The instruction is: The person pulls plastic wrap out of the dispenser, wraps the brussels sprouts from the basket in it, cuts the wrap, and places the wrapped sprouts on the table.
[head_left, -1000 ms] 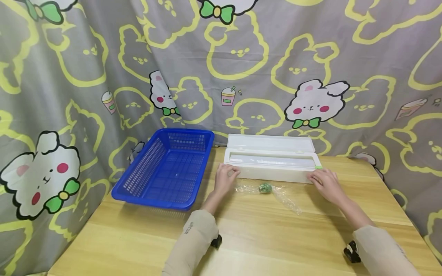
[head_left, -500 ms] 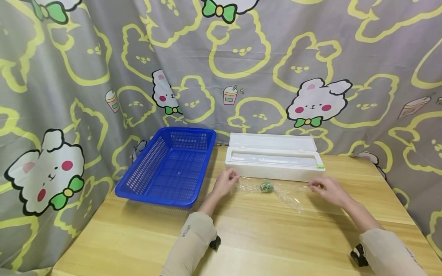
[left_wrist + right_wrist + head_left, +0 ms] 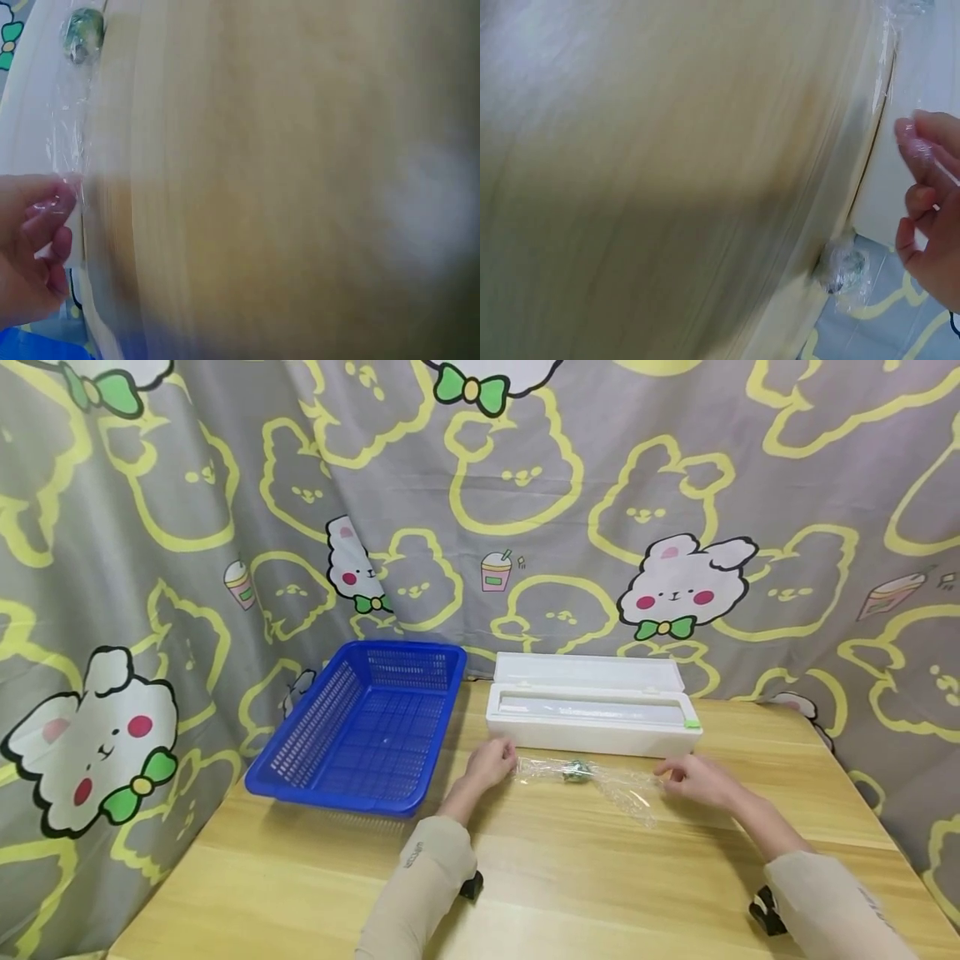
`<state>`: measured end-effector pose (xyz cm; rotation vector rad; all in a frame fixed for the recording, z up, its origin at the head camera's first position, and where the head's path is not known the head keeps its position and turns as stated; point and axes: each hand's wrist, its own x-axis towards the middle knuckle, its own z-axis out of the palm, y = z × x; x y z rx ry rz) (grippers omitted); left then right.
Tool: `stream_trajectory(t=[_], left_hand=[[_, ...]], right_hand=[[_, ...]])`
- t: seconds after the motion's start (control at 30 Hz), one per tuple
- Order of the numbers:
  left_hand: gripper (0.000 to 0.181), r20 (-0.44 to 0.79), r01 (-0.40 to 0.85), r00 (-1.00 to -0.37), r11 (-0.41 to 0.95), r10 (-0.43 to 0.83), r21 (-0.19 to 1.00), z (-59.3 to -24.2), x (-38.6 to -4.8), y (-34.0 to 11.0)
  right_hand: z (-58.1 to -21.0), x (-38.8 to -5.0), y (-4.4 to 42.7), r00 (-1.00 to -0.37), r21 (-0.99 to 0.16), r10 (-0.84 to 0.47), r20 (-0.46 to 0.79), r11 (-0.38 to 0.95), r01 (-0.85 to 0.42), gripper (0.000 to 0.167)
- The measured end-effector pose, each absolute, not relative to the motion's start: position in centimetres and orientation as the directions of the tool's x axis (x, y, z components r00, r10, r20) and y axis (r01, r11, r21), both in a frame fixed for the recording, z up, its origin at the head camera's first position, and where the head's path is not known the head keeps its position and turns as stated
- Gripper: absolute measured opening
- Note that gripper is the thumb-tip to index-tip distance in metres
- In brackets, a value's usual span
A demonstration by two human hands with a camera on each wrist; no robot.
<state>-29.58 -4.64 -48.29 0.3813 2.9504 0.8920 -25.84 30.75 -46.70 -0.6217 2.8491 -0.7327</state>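
Note:
A small round green thing (image 3: 577, 771), its kind unclear, lies on the table in front of the white cling film box, with clear cling film (image 3: 546, 769) over and beside it. My left hand (image 3: 491, 762) pinches the left end of the film between thumb and fingertips; the left wrist view shows the film (image 3: 67, 131) running from the hand (image 3: 34, 244) to the green thing (image 3: 83, 35). On the other side, my right hand (image 3: 699, 780) pinches film too, its thin sheet bunched over the fingertips in the right wrist view. A loose film tail (image 3: 632, 802) slants toward the front right.
The cling film box (image 3: 592, 739) stands behind with its lid raised, a roll (image 3: 577, 709) inside and a green slider (image 3: 692, 724) at its right end. To the left sits a blue basket (image 3: 352, 793). A film-wrapped bundle (image 3: 844, 268) lies past the box's end in the right wrist view.
Both hands have come away from the box's front corners toward the person, bringing film with them. The right hand has also shifted left. Film now lies over the green thing.

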Motion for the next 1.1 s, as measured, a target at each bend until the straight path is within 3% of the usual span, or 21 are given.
stream_trajectory(t=[0.27,0.5,0.6,0.87,1.1], left_hand=[[0.014,0.027,0.183,-0.982,0.918,0.185,0.353,-48.5,-29.6,-3.3],[0.023,-0.020,0.143,-0.989,0.982,0.147,0.120,-48.3,-29.8,-1.6],[0.017,-0.002,0.145,-0.989,0.986,0.145,0.083,-48.1,-29.8,-1.3],[0.011,0.006,0.118,-0.993,0.981,0.119,0.152,-47.8,-29.9,-1.6],[0.030,-0.105,-0.042,-0.994,0.860,0.014,0.509,-48.3,-29.9,-4.1]], right_hand=[[-47.3,-25.5,29.8,-0.896,-0.468,-0.440,-0.062,0.806,-0.363,0.002],[-47.0,-25.3,28.5,-0.922,-0.378,-0.369,-0.117,0.875,-0.303,0.013],[-46.8,-25.5,28.4,-0.932,-0.340,-0.336,-0.140,0.900,-0.273,0.013],[-47.0,-25.8,29.2,-0.933,-0.422,-0.334,-0.133,0.871,-0.252,0.018],[-47.5,-25.6,31.1,-0.890,-0.612,-0.453,-0.051,0.718,-0.330,0.016]])
